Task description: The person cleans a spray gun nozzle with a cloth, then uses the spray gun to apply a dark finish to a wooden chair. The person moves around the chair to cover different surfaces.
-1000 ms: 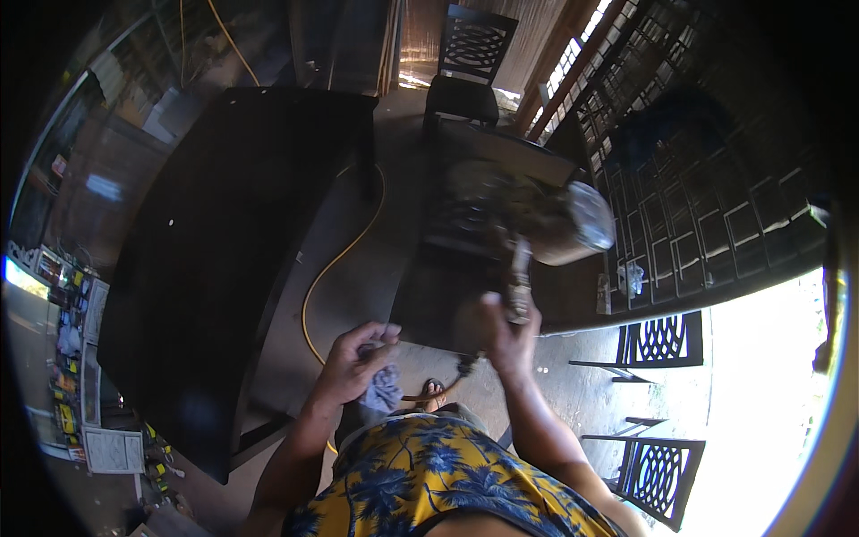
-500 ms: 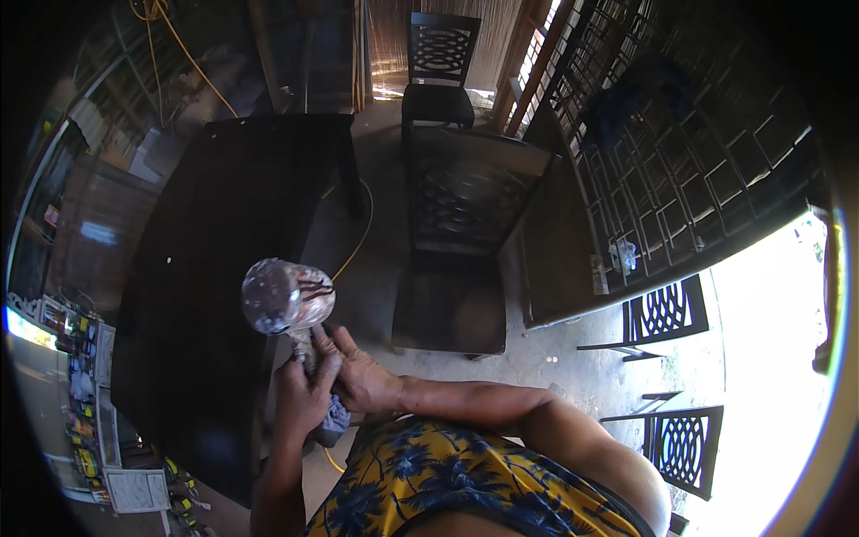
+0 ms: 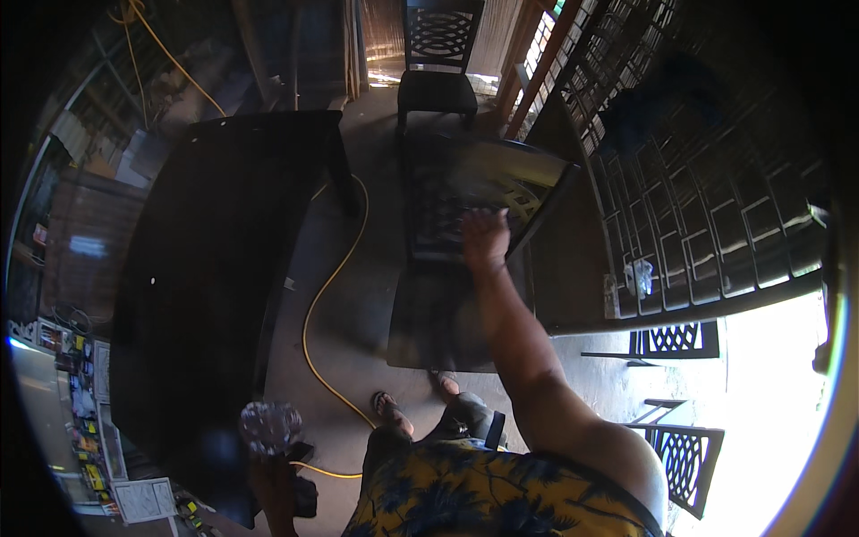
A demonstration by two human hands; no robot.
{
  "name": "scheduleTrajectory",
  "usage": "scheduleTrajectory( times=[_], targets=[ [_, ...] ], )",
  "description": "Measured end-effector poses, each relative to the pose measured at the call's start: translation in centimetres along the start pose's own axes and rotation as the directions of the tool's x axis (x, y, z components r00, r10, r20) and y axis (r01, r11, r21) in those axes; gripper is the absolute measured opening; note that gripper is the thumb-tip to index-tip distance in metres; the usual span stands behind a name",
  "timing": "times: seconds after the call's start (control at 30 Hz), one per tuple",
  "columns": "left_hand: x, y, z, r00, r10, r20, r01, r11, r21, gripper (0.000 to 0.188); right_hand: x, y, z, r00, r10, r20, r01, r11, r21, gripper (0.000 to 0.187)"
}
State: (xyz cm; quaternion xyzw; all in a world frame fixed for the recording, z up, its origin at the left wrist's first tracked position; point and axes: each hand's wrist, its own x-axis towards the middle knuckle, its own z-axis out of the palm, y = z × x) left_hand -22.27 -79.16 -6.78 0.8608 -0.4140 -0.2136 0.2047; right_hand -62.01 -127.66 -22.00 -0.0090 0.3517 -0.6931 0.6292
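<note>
My left hand, low in the view, is closed around the grip of a spray gun. The gun's round paint cup, whitish and smeared, sits above the hand, over the near end of a dark tabletop. In shadow, the fingers of that hand show only in part. Reaching forward, my right hand is at the lattice backrest of a dark wooden chair. Its fingers look stretched out and hold nothing; I cannot tell whether they touch the wood.
A yellow hose curves across the floor past my feet. Another dark chair stands at the back, and further lattice-backed chairs are at the right. A dark panel and metal grille line the right side; cluttered items lie left.
My hands have come apart. The left one has drawn the spray gun down toward me, while the right one has left it and moved forward to the chair's backrest.
</note>
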Motion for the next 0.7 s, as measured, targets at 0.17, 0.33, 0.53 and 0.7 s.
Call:
scheduleTrajectory(
  times=[0.17, 0.33, 0.53, 0.7],
  targets=[
    [-3.4, 0.6, 4.4, 0.996, 0.017, -0.090, -0.037, 0.974, -0.223, 0.025, 9.9, -2.6, 0.2, 1.000, 0.009, -0.027, -0.004, 0.984, 0.178, 0.101],
    [-5.0, 1.6, 6.4, 0.991, -0.133, -0.007, 0.132, 0.985, -0.112, 0.023, 12.2, -1.7, 0.7, 0.990, 0.064, -0.122, -0.032, 0.968, 0.249, 0.106],
    [-5.0, 4.5, 7.2, 0.986, -0.166, -0.010, 0.164, 0.980, -0.112, 0.023, 13.3, -1.0, 0.9, 0.992, 0.075, -0.100, -0.047, 0.965, 0.260, 0.108],
    [-4.7, 5.3, 7.5, 0.986, -0.169, -0.003, 0.169, 0.984, -0.061, 0.027, 14.0, -1.0, 2.1, 0.996, 0.088, -0.033, -0.069, 0.924, 0.375, 0.111]
  ],
)
